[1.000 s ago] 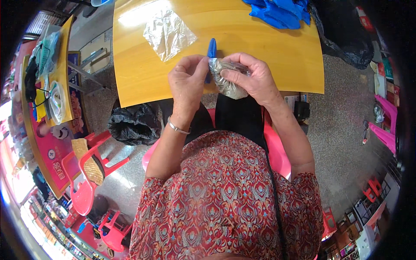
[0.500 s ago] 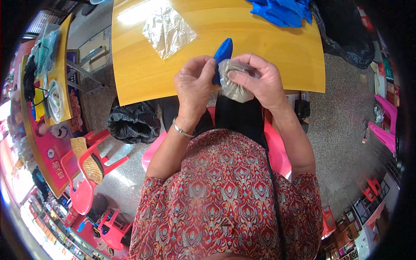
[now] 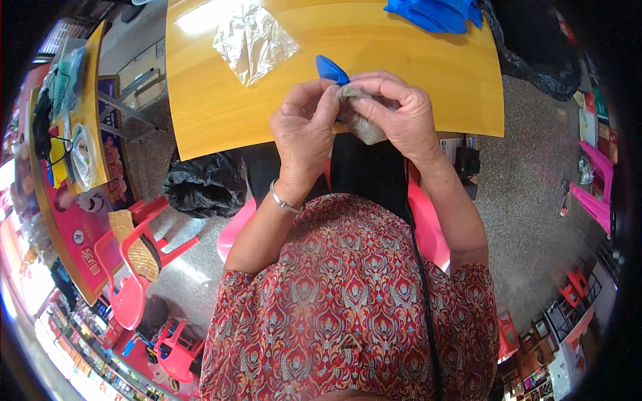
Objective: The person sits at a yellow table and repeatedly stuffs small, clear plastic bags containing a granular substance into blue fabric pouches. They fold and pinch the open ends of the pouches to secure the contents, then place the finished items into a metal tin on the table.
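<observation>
Both of my hands meet over the near edge of the yellow table [image 3: 214, 107]. A blue pointed piece [image 3: 330, 69] of thin, shiny material sticks up between them. My left hand [image 3: 304, 123] is closed, thumb and forefinger pinching at its lower end. My right hand [image 3: 404, 117] grips a crumpled greyish bundle [image 3: 366, 128] that looks like bunched clear plastic. The bundle touches the left fingertips, and its upper rim meets the base of the blue piece. Fingers hide how the two are joined. Farther left, a flat, wrinkled clear plastic bag [image 3: 254, 43] lies on the table.
A pile of blue material [image 3: 435, 15] lies at the table's far right. Beside it hangs a large black bag [image 3: 535, 53]. Another black bag [image 3: 204, 187] stands open on the floor at left, near a pink chair [image 3: 130, 294]. A side table [image 3: 97, 134] holds assorted goods.
The blue piece has tipped left, and the bundle has moved left against the left fingertips. The right hand has come closer to the left. The table appears slightly higher in view.
</observation>
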The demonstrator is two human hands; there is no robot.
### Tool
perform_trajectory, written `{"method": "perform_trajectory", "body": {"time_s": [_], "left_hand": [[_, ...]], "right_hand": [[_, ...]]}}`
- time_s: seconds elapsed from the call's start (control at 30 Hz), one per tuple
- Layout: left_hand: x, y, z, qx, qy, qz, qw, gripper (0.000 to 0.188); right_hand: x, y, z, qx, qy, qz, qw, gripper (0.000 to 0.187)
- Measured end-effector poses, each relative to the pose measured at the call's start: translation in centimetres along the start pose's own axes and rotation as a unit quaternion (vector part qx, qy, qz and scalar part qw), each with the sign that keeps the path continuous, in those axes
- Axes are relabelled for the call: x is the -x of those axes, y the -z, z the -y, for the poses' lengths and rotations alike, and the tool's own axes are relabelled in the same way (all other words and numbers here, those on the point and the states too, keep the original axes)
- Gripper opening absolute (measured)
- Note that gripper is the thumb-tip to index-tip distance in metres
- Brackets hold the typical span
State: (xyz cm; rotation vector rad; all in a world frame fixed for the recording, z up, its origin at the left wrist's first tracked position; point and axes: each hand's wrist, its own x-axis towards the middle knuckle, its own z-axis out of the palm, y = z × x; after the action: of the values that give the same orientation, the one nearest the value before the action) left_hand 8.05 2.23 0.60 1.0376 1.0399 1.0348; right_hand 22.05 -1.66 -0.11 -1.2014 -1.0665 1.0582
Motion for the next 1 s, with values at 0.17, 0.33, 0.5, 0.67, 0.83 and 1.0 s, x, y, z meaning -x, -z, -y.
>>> {"method": "perform_trajectory", "body": {"time_s": [0.17,0.33,0.5,0.67,0.83,1.0], "left_hand": [[-0.3,0.3,0.3,-0.055,-0.012,-0.013,0.998,0.008],[-0.1,0.1,0.8,-0.095,-0.063,-0.009,0.993,0.005],[0.0,0.4,2.4,-0.158,-0.139,0.005,0.978,0.006],[-0.6,0.2,2.1,-0.163,-0.252,0.022,0.954,0.009],[-0.4,0.2,1.2,-0.247,-0.328,0.069,0.909,0.014],[-0.6,0.3,1.2,-0.258,-0.320,0.121,0.903,0.014]], "right_hand": [[0.0,0.7,0.0,0.058,-0.025,-0.022,0.998,0.017],[-0.1,0.4,-0.3,0.145,0.002,-0.039,0.989,0.017],[0.0,0.7,-0.4,0.174,-0.021,-0.046,0.983,0.016],[-0.1,0.0,0.2,0.259,0.138,-0.060,0.954,0.009],[0.0,0.2,0.5,0.197,0.039,-0.065,0.978,0.010],[-0.1,0.0,-0.6,0.079,-0.008,-0.134,0.988,0.019]]}}
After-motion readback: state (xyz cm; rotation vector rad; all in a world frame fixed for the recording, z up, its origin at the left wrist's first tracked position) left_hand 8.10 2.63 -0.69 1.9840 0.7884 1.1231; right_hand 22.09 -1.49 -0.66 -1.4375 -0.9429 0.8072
